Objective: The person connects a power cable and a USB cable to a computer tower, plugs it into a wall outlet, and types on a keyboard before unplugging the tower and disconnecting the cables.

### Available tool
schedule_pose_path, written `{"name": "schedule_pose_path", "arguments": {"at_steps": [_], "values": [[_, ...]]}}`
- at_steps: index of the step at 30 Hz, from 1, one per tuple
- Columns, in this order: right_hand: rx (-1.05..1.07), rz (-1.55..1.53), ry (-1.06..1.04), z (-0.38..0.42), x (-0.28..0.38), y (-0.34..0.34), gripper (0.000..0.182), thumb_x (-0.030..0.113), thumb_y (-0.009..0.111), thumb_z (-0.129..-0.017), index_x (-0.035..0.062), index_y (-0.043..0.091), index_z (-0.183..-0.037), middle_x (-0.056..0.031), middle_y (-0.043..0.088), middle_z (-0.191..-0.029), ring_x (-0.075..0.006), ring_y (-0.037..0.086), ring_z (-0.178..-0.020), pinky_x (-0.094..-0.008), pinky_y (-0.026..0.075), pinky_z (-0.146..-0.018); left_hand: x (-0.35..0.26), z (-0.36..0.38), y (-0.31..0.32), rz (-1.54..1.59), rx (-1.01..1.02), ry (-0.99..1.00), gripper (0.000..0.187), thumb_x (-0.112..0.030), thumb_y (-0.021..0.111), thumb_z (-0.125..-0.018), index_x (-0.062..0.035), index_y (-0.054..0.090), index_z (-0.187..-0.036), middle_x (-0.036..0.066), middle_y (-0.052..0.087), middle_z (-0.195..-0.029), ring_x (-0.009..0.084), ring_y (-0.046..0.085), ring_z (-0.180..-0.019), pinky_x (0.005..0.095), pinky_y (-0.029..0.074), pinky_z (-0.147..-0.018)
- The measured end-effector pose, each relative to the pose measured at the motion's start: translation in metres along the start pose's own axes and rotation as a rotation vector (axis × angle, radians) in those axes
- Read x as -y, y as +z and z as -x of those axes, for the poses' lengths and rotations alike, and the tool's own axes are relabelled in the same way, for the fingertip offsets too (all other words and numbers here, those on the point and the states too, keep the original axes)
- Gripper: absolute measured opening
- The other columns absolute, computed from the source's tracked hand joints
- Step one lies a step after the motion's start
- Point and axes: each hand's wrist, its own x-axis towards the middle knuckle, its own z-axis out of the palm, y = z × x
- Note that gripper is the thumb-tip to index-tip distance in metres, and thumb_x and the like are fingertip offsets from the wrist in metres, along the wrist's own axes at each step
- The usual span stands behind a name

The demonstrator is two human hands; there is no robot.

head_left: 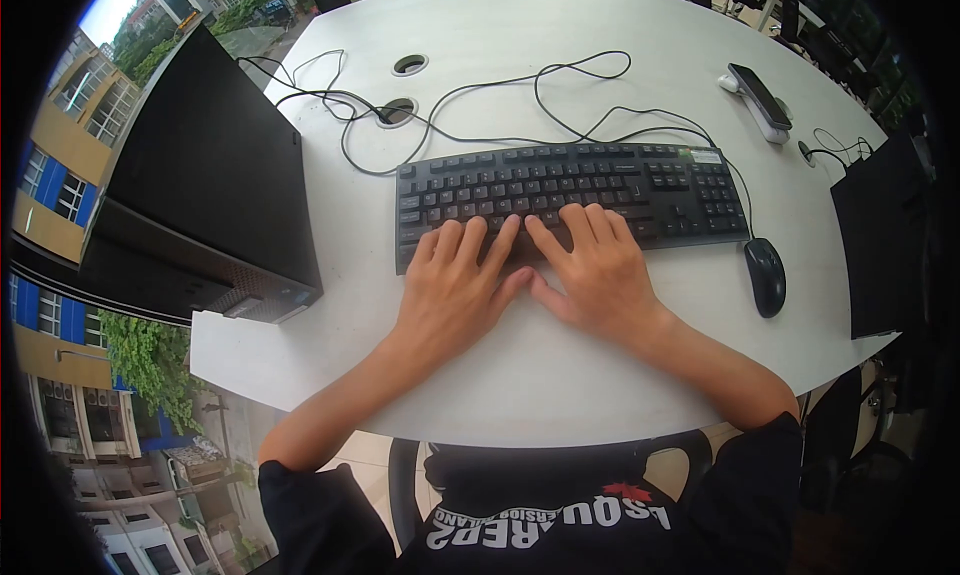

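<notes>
A black keyboard (570, 187) lies on the white table (480, 375). My left hand (455, 280) rests with spread fingertips on the lower left keys. Beside it, my right hand (600, 270) has its fingers spread over the lower middle keys. The two thumbs are close together at the keyboard's front edge, and neither hand holds anything. To the right of the keyboard sits a black mouse (766, 277), its cable running up behind the keyboard.
A black computer tower (210, 175) stands at the left. Black cables (480, 93) loop behind the keyboard, near two round holes. A phone (760, 97) rests on a white stand at the back right. Another black object (885, 245) stands at the right edge.
</notes>
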Motion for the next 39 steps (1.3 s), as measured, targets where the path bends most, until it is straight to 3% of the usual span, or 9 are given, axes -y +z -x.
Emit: {"name": "schedule_pose_path", "arguments": {"at_steps": [6, 7, 12, 14, 17, 21, 24, 30, 39], "values": [[-0.024, -0.102, 0.016, 0.014, -0.008, -0.006, 0.064, 0.029, 0.081, -0.082, 0.0033, 0.062, -0.137, -0.0204, 0.056, -0.139, -0.0363, 0.054, -0.128, -0.0485, 0.042, -0.111, 0.001, -0.001, -0.011, 0.188, 0.000, -0.073, 0.050, -0.026, 0.079, -0.092, -0.0074, 0.066, -0.136, 0.015, 0.060, -0.125, 0.0330, 0.058, -0.113, 0.0431, 0.049, -0.097], [-0.020, -0.110, 0.016, 0.014, -0.010, -0.010, 0.066, 0.027, 0.081, -0.082, 0.0029, 0.060, -0.139, -0.0204, 0.054, -0.143, -0.0369, 0.052, -0.132, -0.0496, 0.040, -0.114, 0.002, 0.002, -0.025, 0.174, -0.010, -0.102, 0.053, -0.019, 0.082, -0.088, -0.0081, 0.066, -0.138, 0.017, 0.059, -0.133, 0.0367, 0.057, -0.125, 0.0449, 0.047, -0.105], [-0.030, -0.188, 0.052, 0.009, -0.028, -0.014, 0.077, 0.024, 0.086, -0.079, 0.0045, 0.054, -0.146, -0.0165, 0.048, -0.153, -0.0375, 0.047, -0.141, -0.0518, 0.036, -0.121, 0.026, 0.033, -0.114, -0.097, -0.505, -0.369, 0.070, -0.015, 0.088, -0.081, -0.0057, 0.059, -0.144, 0.017, 0.054, -0.145, 0.0339, 0.048, -0.141, 0.0482, 0.040, -0.117], [-0.007, -0.253, 0.096, 0.010, -0.030, -0.011, 0.079, 0.026, 0.086, -0.080, 0.0051, 0.053, -0.148, -0.0160, 0.048, -0.154, -0.0370, 0.046, -0.142, -0.0522, 0.035, -0.122, 0.049, 0.062, -0.135, -0.351, -0.615, -0.477, 0.081, -0.021, 0.088, -0.084, -0.0025, 0.047, -0.152, 0.019, 0.046, -0.154, 0.0337, 0.044, -0.143, 0.0487, 0.034, -0.120], [0.011, -0.280, 0.135, 0.011, -0.036, -0.010, 0.082, 0.029, 0.088, -0.080, 0.0056, 0.051, -0.150, -0.0149, 0.047, -0.156, -0.0358, 0.044, -0.145, -0.0528, 0.033, -0.125, 0.078, 0.084, -0.139, -0.250, -0.789, -0.693, 0.105, -0.030, 0.091, -0.083, 0.0035, 0.029, -0.161, 0.022, 0.033, -0.163, 0.0370, 0.034, -0.151, 0.0489, 0.026, -0.126], [0.036, -0.238, 0.140, 0.007, -0.048, -0.013, 0.088, 0.035, 0.091, -0.078, 0.0061, 0.050, -0.150, -0.0128, 0.046, -0.158, -0.0339, 0.042, -0.147, -0.0533, 0.029, -0.128, 0.097, 0.080, -0.107, -0.080, -0.668, -0.913, 0.141, -0.034, 0.099, -0.075, 0.0079, -0.001, -0.165, 0.030, 0.021, -0.165, 0.0377, 0.019, -0.158, 0.0493, 0.015, -0.131], [0.006, -0.233, 0.157, 0.007, -0.047, -0.010, 0.088, 0.035, 0.091, -0.078, 0.0065, 0.050, -0.150, -0.0123, 0.045, -0.158, -0.0329, 0.041, -0.148, -0.0530, 0.026, -0.130, 0.113, 0.075, -0.090, -0.162, -0.813, -0.823, 0.139, -0.031, 0.099, -0.075, 0.0075, -0.001, -0.164, 0.029, 0.024, -0.163, 0.0367, 0.024, -0.156, 0.0460, 0.022, -0.130], [-0.100, -0.081, 0.290, 0.010, -0.056, 0.008, 0.076, 0.028, 0.084, -0.087, 0.0056, 0.049, -0.151, -0.0130, 0.044, -0.159, -0.0331, 0.038, -0.150, -0.0514, 0.025, -0.131, 0.110, 0.078, -0.089, -0.065, -0.833, -0.904, 0.120, -0.027, 0.099, -0.073, 0.0063, 0.019, -0.157, 0.024, 0.045, -0.146, 0.0312, 0.052, -0.134, 0.0410, 0.043, -0.115], [-0.118, -0.086, 0.287, 0.017, -0.059, 0.006, 0.068, 0.015, 0.076, -0.091, 0.0031, 0.046, -0.151, -0.0151, 0.043, -0.158, -0.0346, 0.038, -0.150, -0.0491, 0.027, -0.130, 0.115, 0.081, -0.088, -0.103, -0.841, -0.915, 0.105, -0.032, 0.100, -0.070, 0.0050, 0.034, -0.144, 0.022, 0.050, -0.135, 0.0297, 0.057, -0.125, 0.0413, 0.048, -0.107]]}}
